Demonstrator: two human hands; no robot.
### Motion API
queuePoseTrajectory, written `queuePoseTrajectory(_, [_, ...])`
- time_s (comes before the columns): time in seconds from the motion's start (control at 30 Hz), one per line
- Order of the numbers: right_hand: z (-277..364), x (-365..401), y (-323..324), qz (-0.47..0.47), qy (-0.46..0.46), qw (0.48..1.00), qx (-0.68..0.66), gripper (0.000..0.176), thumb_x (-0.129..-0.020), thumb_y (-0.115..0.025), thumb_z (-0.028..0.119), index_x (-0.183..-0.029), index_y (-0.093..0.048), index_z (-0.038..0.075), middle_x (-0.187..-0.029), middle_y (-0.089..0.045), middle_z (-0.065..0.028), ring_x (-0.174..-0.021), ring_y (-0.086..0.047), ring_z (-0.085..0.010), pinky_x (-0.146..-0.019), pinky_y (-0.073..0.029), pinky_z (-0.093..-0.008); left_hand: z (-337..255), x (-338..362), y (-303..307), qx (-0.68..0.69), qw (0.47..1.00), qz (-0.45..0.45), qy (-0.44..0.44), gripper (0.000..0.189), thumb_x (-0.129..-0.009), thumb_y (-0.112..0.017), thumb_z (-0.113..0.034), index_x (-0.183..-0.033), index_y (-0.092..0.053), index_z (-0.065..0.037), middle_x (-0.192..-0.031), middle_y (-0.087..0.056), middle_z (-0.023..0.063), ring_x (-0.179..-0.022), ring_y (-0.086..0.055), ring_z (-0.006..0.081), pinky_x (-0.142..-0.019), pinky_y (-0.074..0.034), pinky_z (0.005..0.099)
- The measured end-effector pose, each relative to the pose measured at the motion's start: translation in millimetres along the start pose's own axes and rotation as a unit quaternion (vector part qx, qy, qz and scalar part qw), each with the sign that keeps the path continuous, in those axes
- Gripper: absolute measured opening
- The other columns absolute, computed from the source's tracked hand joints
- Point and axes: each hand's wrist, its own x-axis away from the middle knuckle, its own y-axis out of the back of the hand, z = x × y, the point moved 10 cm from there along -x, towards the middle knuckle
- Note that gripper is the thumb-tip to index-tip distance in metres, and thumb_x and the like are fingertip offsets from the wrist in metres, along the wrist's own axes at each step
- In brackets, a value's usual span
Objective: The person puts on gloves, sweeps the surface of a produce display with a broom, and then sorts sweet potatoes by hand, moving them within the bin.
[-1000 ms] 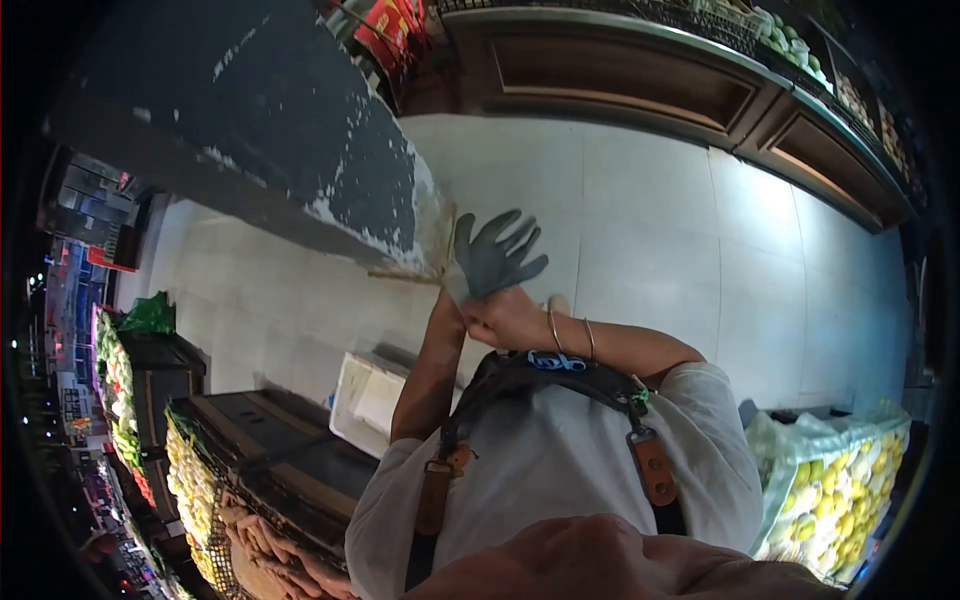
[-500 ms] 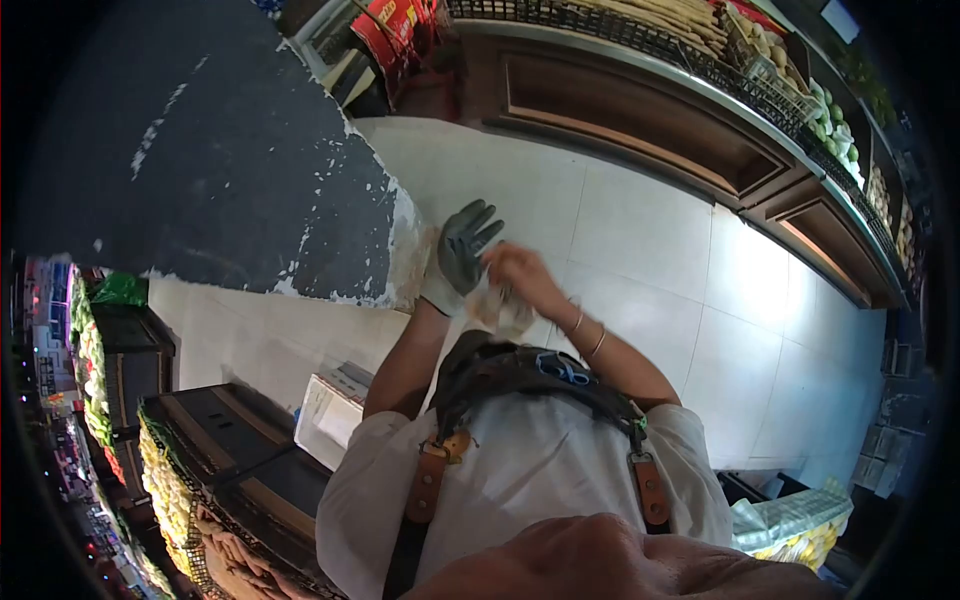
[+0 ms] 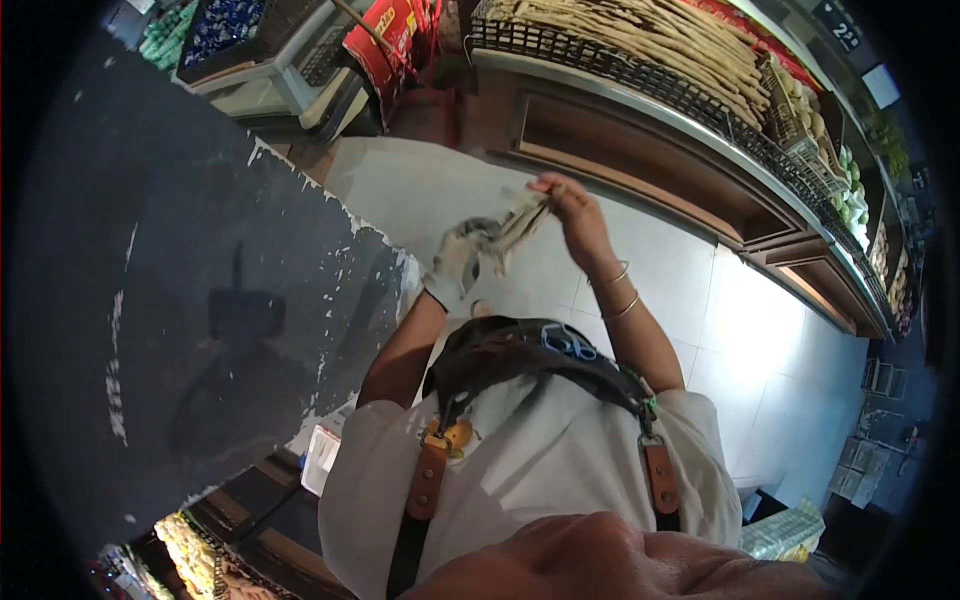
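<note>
My left hand (image 3: 459, 262) wears a grey and white work glove. Its fingers are curled at the near end of a loose, light-coloured glove (image 3: 520, 228), blurred by motion. Bare, with two bracelets at the wrist, my right hand (image 3: 580, 215) pinches the far end of that loose glove. The glove hangs slanting between both hands, above the pale tiled floor. A dark apron (image 3: 500, 350) with brown leather strap ends lies over the white shirt below the hands.
A dark, chipped surface (image 3: 200, 260) fills the left side. Along the top runs a produce counter (image 3: 640, 140) with long brown roots in black crates. A red bag (image 3: 385, 50) stands at the top. Yellow produce (image 3: 185, 550) shows at bottom left.
My right hand has moved up and away with the loose glove, which now stretches out between the hands. My left fingers, spread before, have curled. The view has shifted over the dark surface.
</note>
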Motion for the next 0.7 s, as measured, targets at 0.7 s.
queuePoseTrajectory(0.7, [34.7,-296.5,-105.2,0.236,0.320,0.823,0.406,0.033,-0.077,-0.070,0.010,-0.108,-0.058,0.005,-0.099,-0.058,-0.0154,-0.094,-0.057,-0.0366,-0.076,-0.047,-0.0390,-249.0,-241.5,29.1,-0.350,0.888,-0.202,-0.218,0.030,-0.094,-0.051,-0.010,-0.119,-0.057,0.006,-0.100,-0.067,0.0100,-0.088,-0.065,0.0167,-0.071,-0.052,0.0321])
